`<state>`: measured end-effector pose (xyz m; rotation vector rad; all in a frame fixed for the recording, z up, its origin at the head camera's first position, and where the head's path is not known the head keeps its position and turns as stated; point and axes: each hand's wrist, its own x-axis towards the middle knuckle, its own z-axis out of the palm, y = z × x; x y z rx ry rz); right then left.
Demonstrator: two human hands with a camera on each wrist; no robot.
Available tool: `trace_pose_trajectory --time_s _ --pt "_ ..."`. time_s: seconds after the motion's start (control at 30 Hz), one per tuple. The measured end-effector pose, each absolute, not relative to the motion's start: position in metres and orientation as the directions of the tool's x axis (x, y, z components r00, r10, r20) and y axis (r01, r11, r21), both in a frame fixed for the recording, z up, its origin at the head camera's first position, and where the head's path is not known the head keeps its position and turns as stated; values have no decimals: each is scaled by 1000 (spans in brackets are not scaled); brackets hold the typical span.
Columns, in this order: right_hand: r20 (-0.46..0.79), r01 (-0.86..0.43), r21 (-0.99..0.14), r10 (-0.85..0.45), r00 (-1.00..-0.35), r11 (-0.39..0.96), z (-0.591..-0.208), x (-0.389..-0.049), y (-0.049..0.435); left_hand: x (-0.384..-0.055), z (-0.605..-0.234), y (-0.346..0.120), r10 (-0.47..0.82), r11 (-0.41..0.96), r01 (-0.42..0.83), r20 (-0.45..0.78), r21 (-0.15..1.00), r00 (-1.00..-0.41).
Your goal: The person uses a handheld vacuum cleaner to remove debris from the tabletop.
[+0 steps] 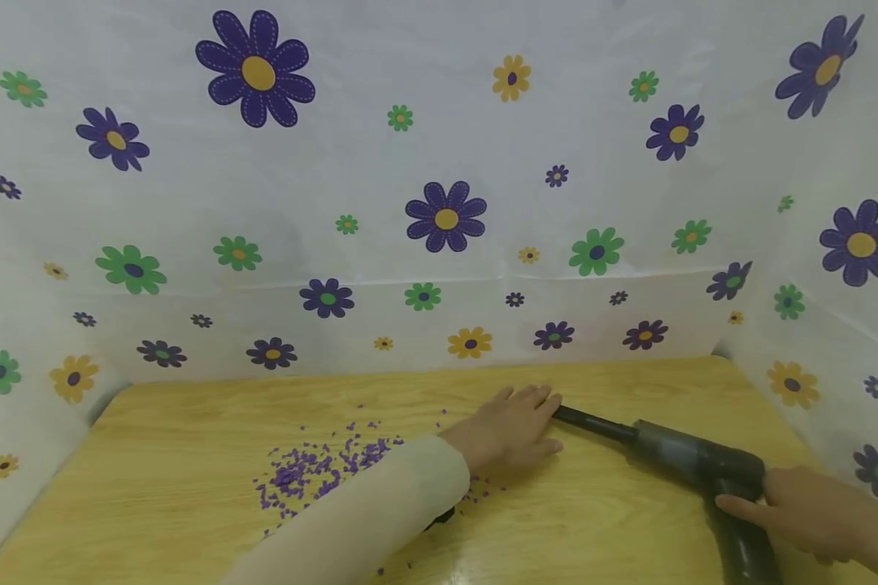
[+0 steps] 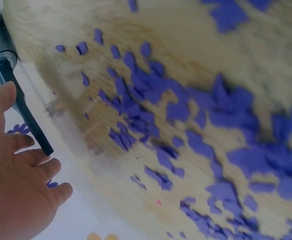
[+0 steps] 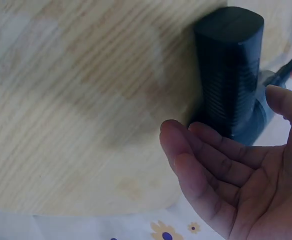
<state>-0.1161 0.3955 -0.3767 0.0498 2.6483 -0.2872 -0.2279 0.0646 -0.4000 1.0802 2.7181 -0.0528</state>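
A dark handheld vacuum cleaner [image 1: 691, 457] lies on the right of the wooden table, its narrow nozzle [image 1: 594, 422] pointing left. My left hand [image 1: 510, 431] is spread at the nozzle's tip with fingers extended; in the left wrist view the nozzle [image 2: 30, 122] runs beside the thumb and fingers. Whether they touch it is hard to tell. Beside the vacuum's handle [image 3: 228, 75] is my right hand [image 3: 236, 180], its fingers loosely bent and not wrapped round it. Many small purple scraps [image 1: 289, 475] lie scattered left of my left hand, partly hidden by the sleeve.
The table [image 1: 593, 520] has a back edge against a white cloth [image 1: 351, 162] printed with flowers, which also hangs at both sides. A small black object [image 1: 441, 518] shows under the left sleeve [image 1: 366, 512].
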Motion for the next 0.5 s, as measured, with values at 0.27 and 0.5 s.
trace_pose_trajectory --time_s 0.27,0.5 --pt "-459 80 -204 -24 -888 976 -390 -119 394 -228 -400 67 691 715 699 -172 19 -702" --pt "-406 82 -265 -35 -913 961 -406 -120 397 -224 -396 58 700 714 670 -187 202 -689"
